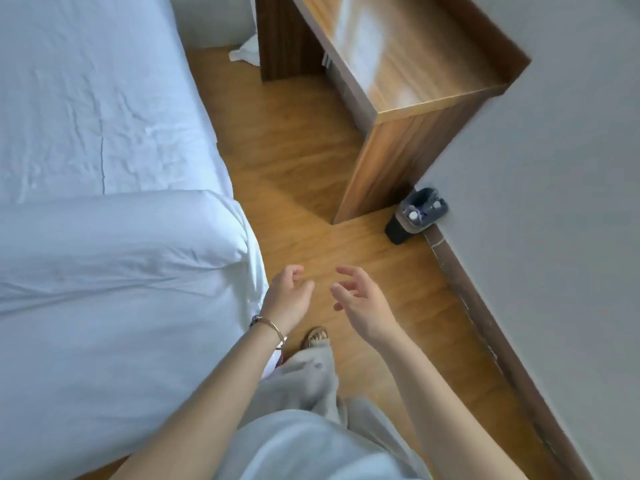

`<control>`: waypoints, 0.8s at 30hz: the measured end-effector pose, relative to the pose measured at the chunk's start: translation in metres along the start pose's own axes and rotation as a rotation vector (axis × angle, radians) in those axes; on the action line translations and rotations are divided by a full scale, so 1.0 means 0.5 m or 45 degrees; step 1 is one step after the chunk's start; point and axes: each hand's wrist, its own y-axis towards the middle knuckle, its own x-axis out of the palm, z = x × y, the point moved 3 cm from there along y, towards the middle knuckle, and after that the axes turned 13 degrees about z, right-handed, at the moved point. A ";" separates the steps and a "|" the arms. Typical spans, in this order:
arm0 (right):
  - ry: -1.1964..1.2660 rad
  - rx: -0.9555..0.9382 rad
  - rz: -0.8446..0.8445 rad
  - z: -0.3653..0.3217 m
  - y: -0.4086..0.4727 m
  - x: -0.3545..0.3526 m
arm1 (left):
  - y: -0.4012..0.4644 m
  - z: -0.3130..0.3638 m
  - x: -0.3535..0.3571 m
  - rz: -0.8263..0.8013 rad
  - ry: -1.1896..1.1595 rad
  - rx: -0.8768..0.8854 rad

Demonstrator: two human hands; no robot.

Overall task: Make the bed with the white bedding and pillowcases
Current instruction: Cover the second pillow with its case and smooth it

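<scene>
Both hands are hovering over the wooden floor (311, 161) at lower centre, holding nothing: the left hand (289, 296) and right hand (362, 303) are each lying relaxed with loosely spread fingers. The white bedding (104, 271) is filling the left of the frame, folded thick over the sheet (86, 98), just beside the left wrist

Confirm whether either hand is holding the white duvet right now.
No: the left hand and right hand hang over the wooden floor beside the white duvet, fingers loosely curled, holding nothing.
</scene>
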 end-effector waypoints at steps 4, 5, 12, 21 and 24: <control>-0.076 -0.110 -0.188 -0.104 0.161 0.015 | 0.113 0.071 -0.023 0.199 -0.158 -0.148; -0.095 -0.144 -0.241 -0.131 0.197 0.027 | 0.137 0.086 -0.032 0.245 -0.220 -0.182; -0.257 -0.331 -0.732 -0.286 0.437 0.164 | 0.312 0.131 -0.078 0.605 -0.496 -0.442; -0.642 -0.779 -1.410 -0.519 0.543 0.423 | 0.358 0.142 -0.163 1.293 -0.820 -0.820; -0.745 -0.961 -1.683 -0.552 0.482 0.543 | 0.325 0.088 -0.189 1.685 -0.876 -1.053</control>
